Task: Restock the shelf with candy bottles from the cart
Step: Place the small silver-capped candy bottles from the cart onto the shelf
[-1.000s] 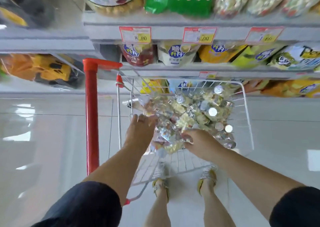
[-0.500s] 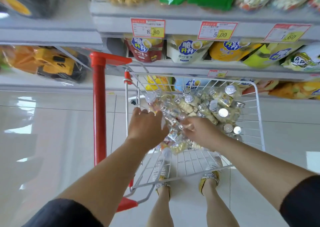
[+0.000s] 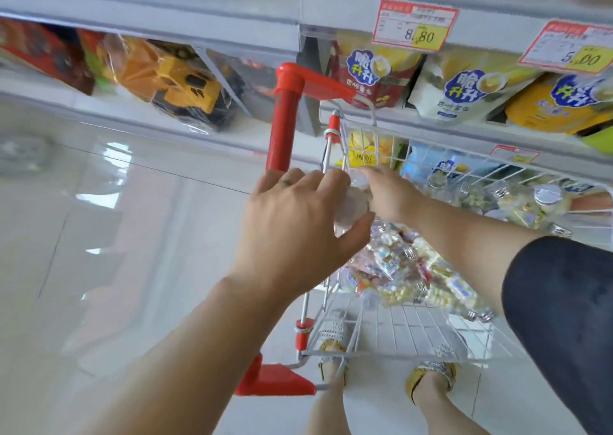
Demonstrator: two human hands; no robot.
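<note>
A white wire cart [image 3: 414, 331] with a red handle post [image 3: 282, 129] stands against the shelf [image 3: 497, 132]. Several clear candy bottles [image 3: 401, 268] with silver caps lie heaped in its basket. My left hand [image 3: 295, 225] grips one clear candy bottle [image 3: 351, 205] above the cart's left rim, thumb under it and fingers over it. My right hand [image 3: 391, 192] reaches across from the right and holds the same bottle at its upper end. Most of that bottle is hidden by both hands.
Snack bags [image 3: 464, 92] fill the shelf behind the cart, under price tags [image 3: 414, 26]. A yellow toy truck in plastic [image 3: 185, 86] sits on the shelf to the left. Glossy white floor tiles [image 3: 116, 235] lie left of the cart. My feet [image 3: 431, 375] show below the basket.
Both hands have risen out of the bottle heap to the cart's left rim with one bottle between them. The view has swung left and closer to the shelf.
</note>
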